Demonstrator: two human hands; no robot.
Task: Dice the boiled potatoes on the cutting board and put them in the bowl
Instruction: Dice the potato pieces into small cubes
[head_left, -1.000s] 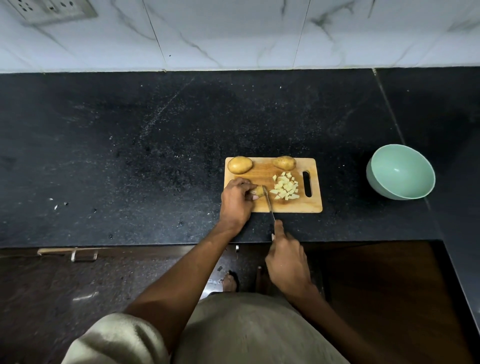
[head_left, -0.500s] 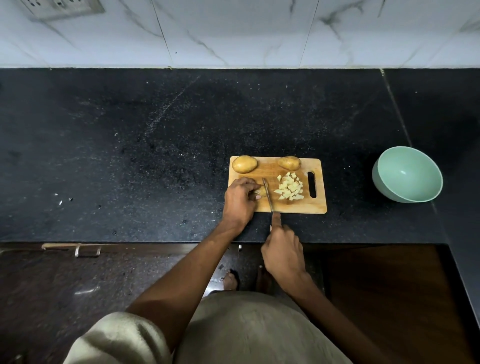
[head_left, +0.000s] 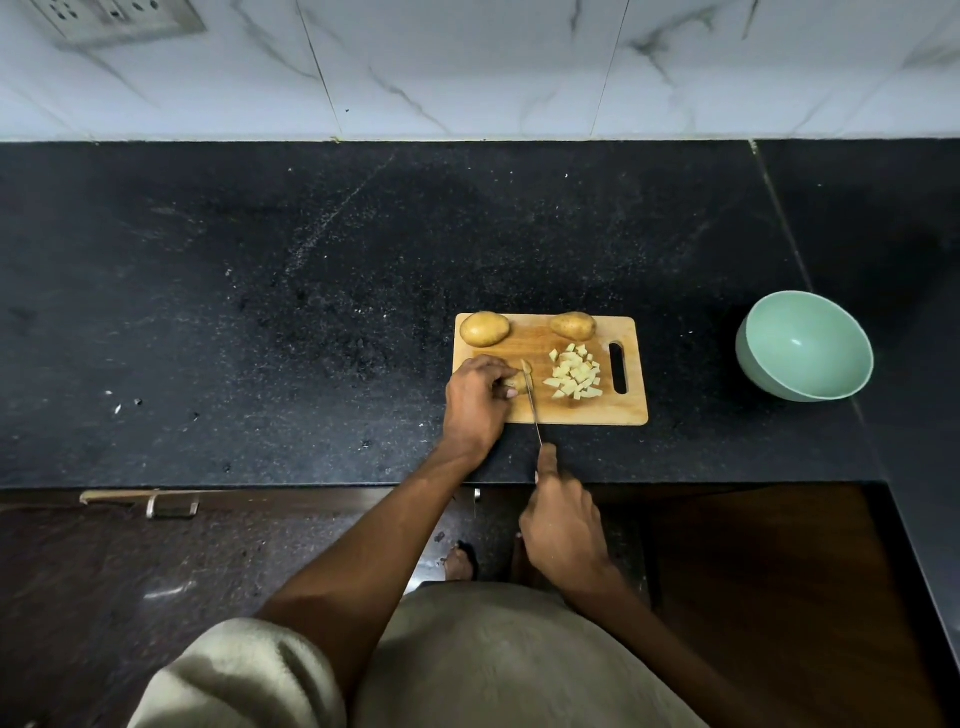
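Your cutting board (head_left: 597, 410) lies on the black counter (head_left: 260, 312), and everything else sits around it. On the board you have two whole potatoes: one (head_left: 485, 329) at its far left corner, the other (head_left: 572, 326) along the far edge nearer the middle. A third potato piece (head_left: 518, 378) (mostly hidden, so its size is hard to judge) sits at the board's left side under your left hand (head_left: 475, 400), whose fingers curl over it and pin it down. Your right hand (head_left: 563, 525) hangs off the counter's near edge, below the board, wrapped round the handle of one knife (head_left: 532, 405) with the forefinger stretched along the top; the blade reaches up across the board's near edge and meets the held piece just beside your left fingertips. One heap of pale diced cubes (head_left: 574, 372) lies right of the blade, next to the board's handle slot (head_left: 618, 368). One green bowl (head_left: 774, 379) stands well apart, to the board's right, with nothing visible inside.
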